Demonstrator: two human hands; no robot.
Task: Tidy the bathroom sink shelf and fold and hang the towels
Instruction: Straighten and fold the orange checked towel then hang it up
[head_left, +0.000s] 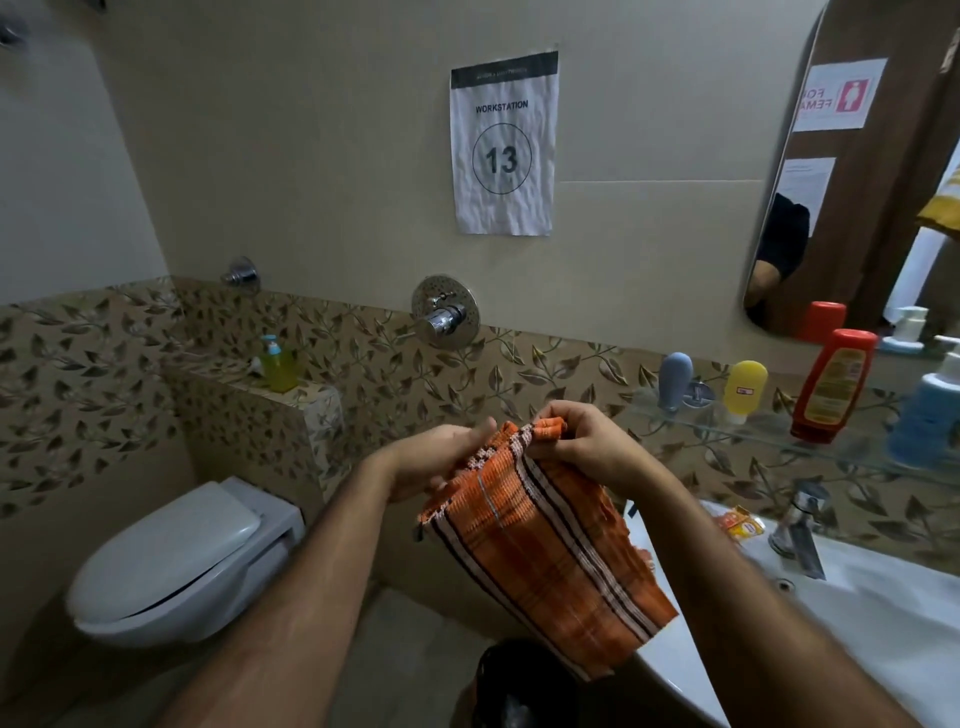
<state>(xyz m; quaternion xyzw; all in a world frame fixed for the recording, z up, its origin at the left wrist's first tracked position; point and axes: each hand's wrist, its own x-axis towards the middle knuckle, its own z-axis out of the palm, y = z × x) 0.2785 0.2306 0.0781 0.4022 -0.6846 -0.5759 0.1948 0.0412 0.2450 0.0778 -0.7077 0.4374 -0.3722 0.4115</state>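
Note:
An orange striped towel (540, 545), folded into a thick pad, hangs in front of me between the toilet and the sink. My left hand (436, 460) holds its upper left edge. My right hand (582, 441) pinches its top corner with curled fingers. The glass shelf (769, 434) on the right wall carries a grey tube (674, 382), a yellow tube (744, 391), a red bottle (831, 387) and a blue pump bottle (930, 421).
A white sink (883, 613) with a chrome tap (800, 525) sits at the lower right, with a small orange packet (740, 525) on its rim. A closed toilet (176, 561) stands at the left. A black bin (524, 686) sits below the towel. A mirror (857, 171) hangs above the shelf.

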